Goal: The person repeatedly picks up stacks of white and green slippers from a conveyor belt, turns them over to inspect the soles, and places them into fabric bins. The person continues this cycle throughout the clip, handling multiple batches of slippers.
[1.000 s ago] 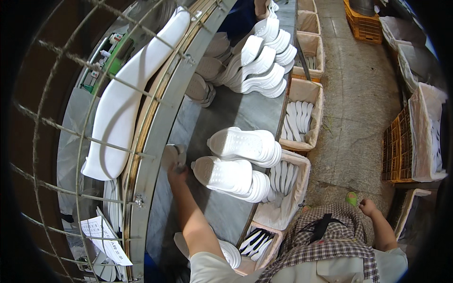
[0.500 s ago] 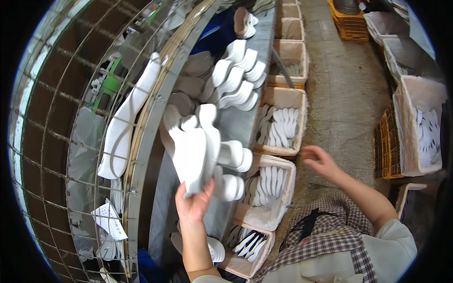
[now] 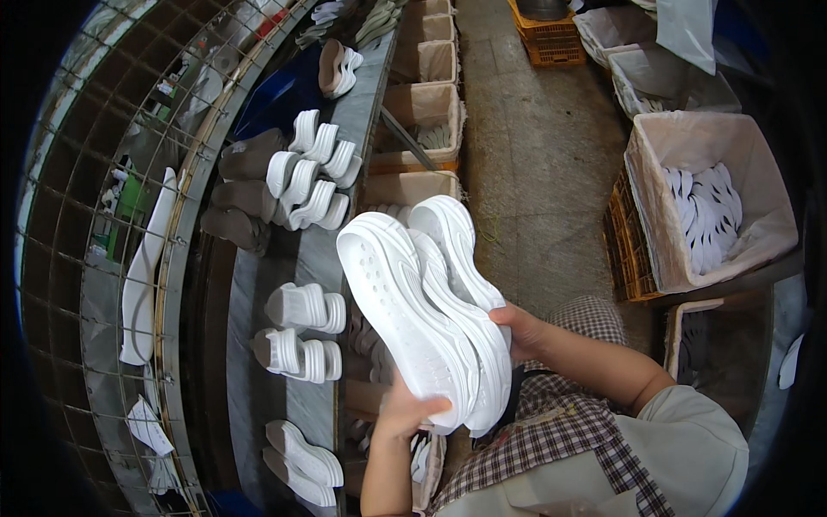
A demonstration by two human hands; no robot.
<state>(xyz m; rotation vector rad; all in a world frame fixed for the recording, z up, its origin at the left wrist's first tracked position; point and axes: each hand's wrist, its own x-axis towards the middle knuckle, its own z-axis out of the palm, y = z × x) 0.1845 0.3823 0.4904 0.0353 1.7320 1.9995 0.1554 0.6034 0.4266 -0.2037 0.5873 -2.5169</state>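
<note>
Both hands, left hand [image 3: 405, 412] and right hand [image 3: 517, 327], are clamping white shoe soles [image 3: 426, 314] at frame centre, beside the conveyor edge [image 3: 332, 258].

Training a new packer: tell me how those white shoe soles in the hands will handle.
The white shoe soles probably weigh little: the left hand props them at one end. They look fairly stiff, jutting out without drooping. Stacked loosely, they might slide apart; the right hand steadies their edge.
</note>
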